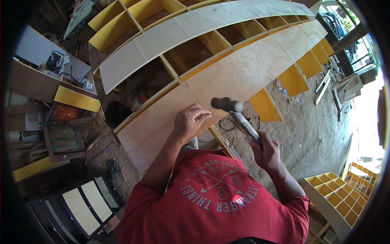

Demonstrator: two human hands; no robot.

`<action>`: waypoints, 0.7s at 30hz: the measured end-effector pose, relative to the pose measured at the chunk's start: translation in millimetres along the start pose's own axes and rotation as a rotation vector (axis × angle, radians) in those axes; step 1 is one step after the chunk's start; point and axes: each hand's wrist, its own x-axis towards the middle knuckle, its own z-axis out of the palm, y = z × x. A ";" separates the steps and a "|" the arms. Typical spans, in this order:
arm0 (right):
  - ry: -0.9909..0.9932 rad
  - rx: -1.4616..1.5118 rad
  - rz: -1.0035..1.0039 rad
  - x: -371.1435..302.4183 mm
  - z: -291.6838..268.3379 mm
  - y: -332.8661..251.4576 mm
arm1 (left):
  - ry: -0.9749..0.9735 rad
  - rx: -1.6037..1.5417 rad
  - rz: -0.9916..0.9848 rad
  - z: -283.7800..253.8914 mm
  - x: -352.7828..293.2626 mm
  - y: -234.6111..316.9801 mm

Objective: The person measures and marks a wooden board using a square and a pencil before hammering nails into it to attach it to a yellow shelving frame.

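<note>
My right hand (pixel 266 151) grips a hammer (pixel 245 125) by its metallic-looking handle. The dark hammer head (pixel 226 104) is raised just right of my left hand (pixel 190 122). That left hand is closed, thumb pressed to the fingers, above a pale plywood panel (pixel 239 73). Something tiny may show at its fingertips, but I cannot make out what. The panel lies along a wooden frame with yellow-faced dividers (pixel 211 42), and a seam crosses it near my left hand. A second long, pale strip (pixel 170 35) lies across the frame farther off.
Yellow boards (pixel 266 105) jut from below the panel's near edge on the right. A wooden leg or batten (pixel 222 142) stands close to my body. Yellow gridded shelving (pixel 335 195) sits at lower right. A cluttered bench (pixel 61 67) and scrap wood occupy the left.
</note>
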 end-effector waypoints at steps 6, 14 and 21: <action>-0.342 -0.328 0.077 4.1 9.3 19.8 | -0.074 0.046 -0.016 -1.7 -2.1 -4.5; -0.002 -0.018 -0.028 1.8 3.7 3.1 | 0.021 -0.297 -0.143 -20.5 0.5 -11.6; -0.155 -0.019 0.063 4.6 -2.1 2.2 | 0.060 -0.425 -0.264 -20.2 2.2 -11.1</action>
